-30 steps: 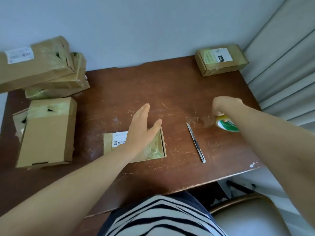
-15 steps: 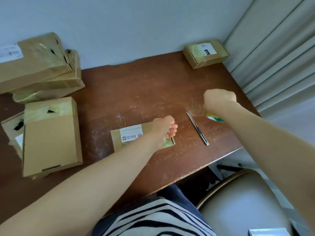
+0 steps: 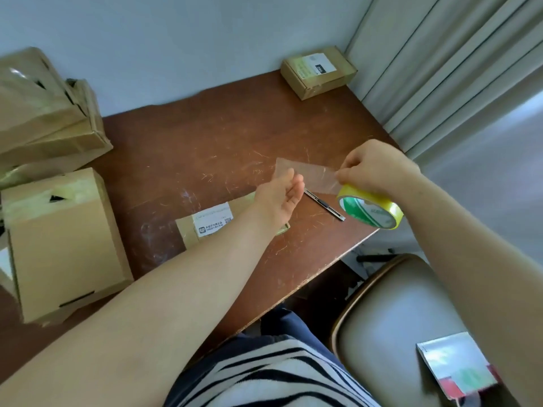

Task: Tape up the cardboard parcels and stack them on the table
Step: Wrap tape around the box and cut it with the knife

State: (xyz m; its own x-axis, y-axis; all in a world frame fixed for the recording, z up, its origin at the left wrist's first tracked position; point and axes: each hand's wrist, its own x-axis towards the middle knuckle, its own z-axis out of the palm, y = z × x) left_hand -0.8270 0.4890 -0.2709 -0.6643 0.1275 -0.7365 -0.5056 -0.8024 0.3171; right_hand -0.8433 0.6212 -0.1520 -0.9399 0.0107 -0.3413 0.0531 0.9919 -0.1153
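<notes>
My right hand (image 3: 379, 168) grips a yellow-edged roll of clear tape (image 3: 370, 213) above the table's right edge. A strip of clear tape (image 3: 311, 176) is drawn out leftward from the roll. My left hand (image 3: 280, 196) pinches the strip's free end, palm turned up. Under my left wrist a small flat cardboard parcel (image 3: 210, 226) with a white label lies on the brown table (image 3: 205, 148). A slim utility knife (image 3: 324, 204) lies just right of that parcel, below the strip.
Taped cardboard parcels are piled at the far left (image 3: 44, 113), with a larger box (image 3: 64, 242) in front of them. A small labelled box (image 3: 318, 71) sits at the back right corner. A chair (image 3: 390, 312) with a packet (image 3: 458, 368) stands right; curtains hang behind.
My left hand left the small parcel and rose to take the tape's end. My right hand lifted the roll off the table, and a strip now stretches between both hands.
</notes>
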